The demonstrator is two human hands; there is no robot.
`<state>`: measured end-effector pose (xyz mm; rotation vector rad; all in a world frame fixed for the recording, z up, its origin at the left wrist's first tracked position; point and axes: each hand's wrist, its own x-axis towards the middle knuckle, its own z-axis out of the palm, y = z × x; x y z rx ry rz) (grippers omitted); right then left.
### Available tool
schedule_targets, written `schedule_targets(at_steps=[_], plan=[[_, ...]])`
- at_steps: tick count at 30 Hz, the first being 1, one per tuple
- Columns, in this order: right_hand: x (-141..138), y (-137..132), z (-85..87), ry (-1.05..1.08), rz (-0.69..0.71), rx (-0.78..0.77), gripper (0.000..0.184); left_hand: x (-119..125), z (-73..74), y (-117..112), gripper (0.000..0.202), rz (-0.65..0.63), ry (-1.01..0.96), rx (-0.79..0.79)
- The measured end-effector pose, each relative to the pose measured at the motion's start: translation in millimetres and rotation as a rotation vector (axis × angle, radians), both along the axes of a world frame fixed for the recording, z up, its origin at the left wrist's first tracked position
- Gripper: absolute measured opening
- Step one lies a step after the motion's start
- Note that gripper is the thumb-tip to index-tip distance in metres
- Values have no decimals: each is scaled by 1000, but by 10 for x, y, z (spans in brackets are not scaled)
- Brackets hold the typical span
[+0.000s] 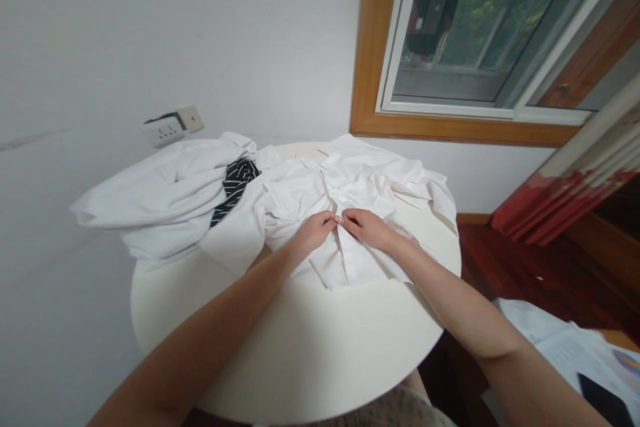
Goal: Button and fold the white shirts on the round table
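A white shirt [350,257] lies spread and wrinkled across a round white table [320,347], its sleeves fanned out to both sides. My left hand [319,227] pinches the fabric near the middle of its front opening. Right beside it, almost touching fingertip to fingertip, my right hand [367,227] is closed on the other side of the same opening. Whether a button sits between the fingers is too small to make out. To the left rests a pile of folded white clothing [165,187], with a black cloth with white stripes [235,190] tucked against it.
A wall socket [167,130] is behind the pile of clothing. The wood-framed window [370,123] stands at the back right, beside a red and white curtain [543,197]. At lower right are papers [565,347] and a dark flat object [605,400].
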<state>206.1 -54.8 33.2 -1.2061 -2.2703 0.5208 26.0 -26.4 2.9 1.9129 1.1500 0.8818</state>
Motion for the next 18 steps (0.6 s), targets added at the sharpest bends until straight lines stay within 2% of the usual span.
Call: schedule_targets(at_steps=[4,7,12,18], plan=[[-79,-21,-35,-115,-84,79,27,3,28,-19,22,-12,49,36],[-81,8,-67,-103,-89,56,27,8,34,-23,24,-30,69,59],[-66,108,-147,128,-62,-93,30,13,45,-36,26,-24,174,191],[-63,174,-238,353,-58,-255,34,-33,121,-119,21,-21,305,492]])
